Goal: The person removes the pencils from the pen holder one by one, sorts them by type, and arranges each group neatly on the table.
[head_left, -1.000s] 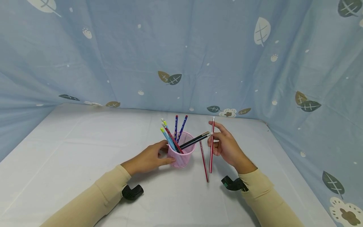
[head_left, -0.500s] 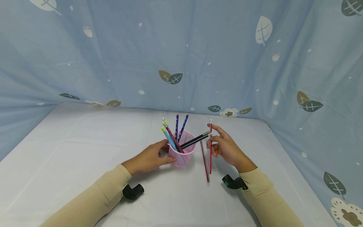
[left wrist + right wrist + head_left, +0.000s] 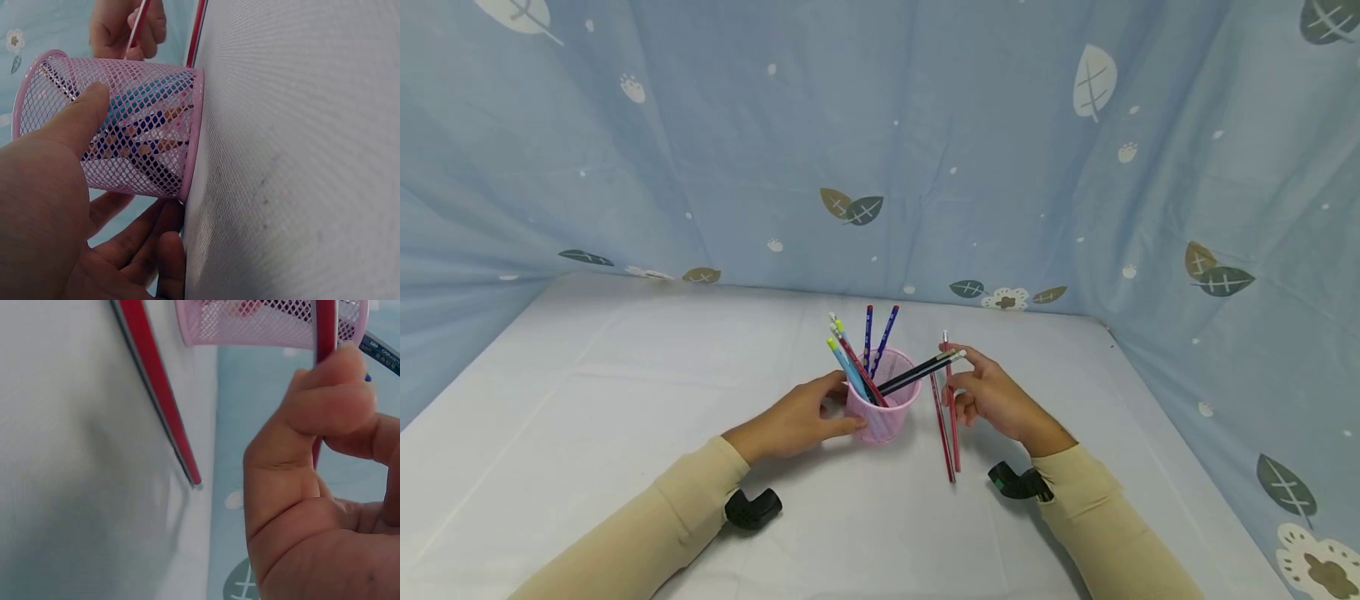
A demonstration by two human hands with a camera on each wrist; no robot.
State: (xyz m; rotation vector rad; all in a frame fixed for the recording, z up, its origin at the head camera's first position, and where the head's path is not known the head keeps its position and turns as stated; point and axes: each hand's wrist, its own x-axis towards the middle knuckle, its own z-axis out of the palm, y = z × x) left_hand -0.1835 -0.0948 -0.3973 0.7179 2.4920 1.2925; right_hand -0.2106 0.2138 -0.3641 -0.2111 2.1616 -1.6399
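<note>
Where the pink mesh cup [image 3: 878, 427] stands: upright on the white table [image 3: 625, 483], near mid-frame in the head view.
Left hand [image 3: 797, 419]: between eight and nine o'clock of the cup, thumb and fingers clamped round its wall.
Right hand [image 3: 1000, 400]: at three o'clock, thumb and fingers pinching the held red pencil [image 3: 956, 442], its white-tipped end towards twelve.
Lying red pencil [image 3: 943, 429]: on the table at four o'clock, just beside the held one.
Cup contents: light-blue pencils [image 3: 850, 367] and a slim red pencil [image 3: 861, 371] lean to eleven, blue pencils [image 3: 868, 332] to twelve and one, black pencils [image 3: 917, 377] to two.
Backdrop: blue leaf-print cloth [image 3: 1000, 125] at twelve.
</note>
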